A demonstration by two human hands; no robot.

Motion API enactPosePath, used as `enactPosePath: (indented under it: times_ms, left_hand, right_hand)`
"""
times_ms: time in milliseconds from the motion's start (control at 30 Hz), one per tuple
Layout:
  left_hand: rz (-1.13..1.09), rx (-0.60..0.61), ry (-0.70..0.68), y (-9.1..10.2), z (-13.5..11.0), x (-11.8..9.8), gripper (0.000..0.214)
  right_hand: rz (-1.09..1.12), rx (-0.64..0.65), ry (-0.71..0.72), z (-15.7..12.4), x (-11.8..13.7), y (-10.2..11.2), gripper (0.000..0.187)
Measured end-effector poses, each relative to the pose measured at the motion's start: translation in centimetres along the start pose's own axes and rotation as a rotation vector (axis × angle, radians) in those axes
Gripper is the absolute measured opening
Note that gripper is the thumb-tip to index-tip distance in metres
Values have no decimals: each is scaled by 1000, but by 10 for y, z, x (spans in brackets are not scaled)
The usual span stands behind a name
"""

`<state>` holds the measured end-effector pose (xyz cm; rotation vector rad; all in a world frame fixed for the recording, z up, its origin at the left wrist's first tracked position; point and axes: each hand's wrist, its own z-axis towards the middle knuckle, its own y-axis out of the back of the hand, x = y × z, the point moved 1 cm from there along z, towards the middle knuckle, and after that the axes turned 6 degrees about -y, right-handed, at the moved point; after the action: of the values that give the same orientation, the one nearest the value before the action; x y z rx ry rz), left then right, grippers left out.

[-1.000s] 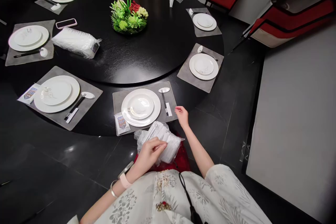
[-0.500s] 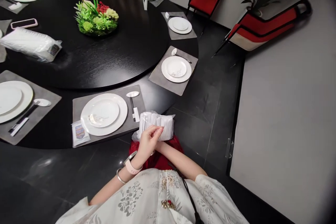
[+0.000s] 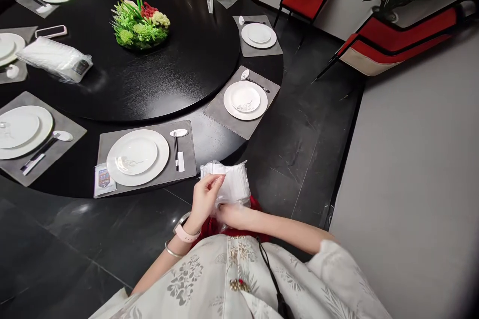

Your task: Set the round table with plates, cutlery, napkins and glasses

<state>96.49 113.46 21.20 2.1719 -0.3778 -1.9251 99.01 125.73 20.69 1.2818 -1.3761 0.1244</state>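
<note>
We hold a plastic-wrapped bundle of white packets [image 3: 229, 184] low over our red skirt [image 3: 224, 227], just past the edge of the tabletop [image 3: 179, 75]. Our right hand [image 3: 230, 215] reaches across from the right, its fingers closed around the bundle's lower edge and gripping it. Our left hand [image 3: 204, 199] is raised and curled at the bundle's left side, touching the plastic, though we cannot tell whether it grips or only rests there. A watch with a pale pink strap [image 3: 183, 233] and a thin bangle [image 3: 170, 251] circle our left wrist.

Just ahead lies a grey placemat [image 3: 189, 152] with a white plate [image 3: 137, 157], black chopsticks [image 3: 175, 152], a white spoon [image 3: 178, 132] and a small printed packet [image 3: 104, 179]. Farther across the dark tabletop, a second plastic-wrapped bundle [image 3: 54, 59] lies beside a phone [image 3: 51, 32]. A green and red floral centrepiece [image 3: 140, 27] stands in the middle, ringed by more place settings. Red chairs [image 3: 305, 2] stand beyond.
</note>
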Motion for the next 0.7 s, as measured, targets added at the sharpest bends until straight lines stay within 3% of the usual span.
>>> enactPosePath:
  times_ms: [67,100,200,267,367,467,600,700]
  left_hand:
    - [-15,-19,14,3,9,0,34]
    - [-23,-19,19,3,14,1,34]
    - [-40,1,33,1,27,5,34]
    - [-36,28,36,-2,34,8,34]
    - [1,64,11,-5,41,12,35]
    - [46,94,-29,-4,46,13,32]
    - [56,229,-91,-6,47,9,28]
    - [30,340,-119,-9,50,3,29]
  right_hand:
    - [-35,-81,-87,-31,-12,30,12]
    - [4,-192,-165,-48,-19,50,11]
    - [396,-648,-398,-83,-49,115,17]
    - [707,-844,-420,-78,-76,139,25]
    - [1086,-946,-366,-23,-129,138,33]
    - [1369,-950,-490,60,-183,112,33]
    - [1419,-1077,-765,148,-227,96,33]
    - [1337,-1137,-817,178,-240,106,33]
